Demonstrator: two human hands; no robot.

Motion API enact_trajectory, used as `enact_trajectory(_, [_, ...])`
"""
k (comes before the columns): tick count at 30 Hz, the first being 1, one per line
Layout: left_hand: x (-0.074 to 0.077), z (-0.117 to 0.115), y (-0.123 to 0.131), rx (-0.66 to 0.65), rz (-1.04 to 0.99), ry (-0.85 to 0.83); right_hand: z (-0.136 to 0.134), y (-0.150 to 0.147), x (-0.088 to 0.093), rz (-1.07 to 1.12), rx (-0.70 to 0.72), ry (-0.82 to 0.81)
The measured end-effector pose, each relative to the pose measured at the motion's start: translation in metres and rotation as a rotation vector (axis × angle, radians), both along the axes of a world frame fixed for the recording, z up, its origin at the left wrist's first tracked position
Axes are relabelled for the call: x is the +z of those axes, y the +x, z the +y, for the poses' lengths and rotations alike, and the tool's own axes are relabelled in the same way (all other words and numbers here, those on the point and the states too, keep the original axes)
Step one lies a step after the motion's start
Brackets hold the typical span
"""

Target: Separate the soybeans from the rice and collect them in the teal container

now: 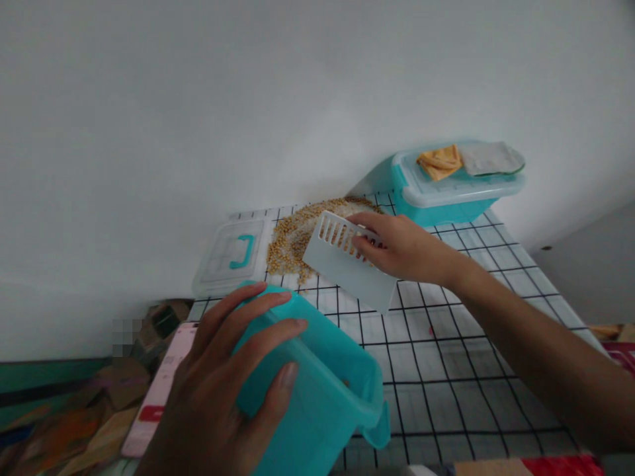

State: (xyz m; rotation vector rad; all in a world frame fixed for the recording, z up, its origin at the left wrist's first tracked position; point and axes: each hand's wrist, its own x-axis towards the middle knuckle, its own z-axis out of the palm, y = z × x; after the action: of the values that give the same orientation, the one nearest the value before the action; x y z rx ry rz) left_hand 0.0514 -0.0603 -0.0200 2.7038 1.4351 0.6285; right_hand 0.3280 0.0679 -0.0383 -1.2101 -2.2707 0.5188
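My left hand (pixel 233 390) grips the rim of an open turquoise plastic box (pixel 317 396) at the near edge of the checked table, fingers over its outer wall and thumb on the rim. My right hand (pixel 401 248) pinches a white slotted plastic panel (pixel 347 268) by its upper edge. The panel stands tilted on the table, right beside a heap of yellowish grain (pixel 292 241) spread near the wall.
A clear lid with a turquoise handle (pixel 233 254) lies left of the grain. A second turquoise box, lidded (pixel 446 195), stands at the back right with an orange cloth and a grey cloth on it. A pink packet (pixel 159 390) lies at the left edge. The white wall is close behind.
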Motion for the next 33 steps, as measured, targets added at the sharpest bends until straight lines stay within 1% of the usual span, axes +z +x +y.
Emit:
enact_trajectory(3, [0.001, -0.001, 0.001, 0.059, 0.014, 0.008, 0.003, -0.003, -0.004, 0.028, 0.046, -0.005])
enact_trajectory(7, [0.0, -0.002, 0.001, 0.111, 0.011, 0.04, 0.002, -0.006, -0.007, 0.02, 0.034, -0.009])
enact_trajectory(11, [0.0, -0.004, -0.002, 0.078, 0.005, 0.022, -0.003, -0.007, -0.005, -0.001, 0.085, -0.041])
enact_trajectory(14, [0.0, -0.005, -0.003, 0.07, 0.001, 0.011, -0.005, -0.008, -0.003, -0.019, 0.097, -0.053])
enact_trajectory(20, [0.002, 0.001, 0.0, 0.071, 0.037, -0.024, -0.004, -0.011, -0.01, -0.032, 0.126, -0.06])
enact_trajectory(25, [0.0, 0.001, 0.0, 0.064, 0.026, -0.018, -0.005, -0.013, -0.016, -0.02, 0.171, -0.058])
enact_trajectory(33, [-0.001, -0.001, -0.001, 0.078, 0.014, -0.014, -0.009, -0.012, -0.013, -0.038, 0.198, -0.106])
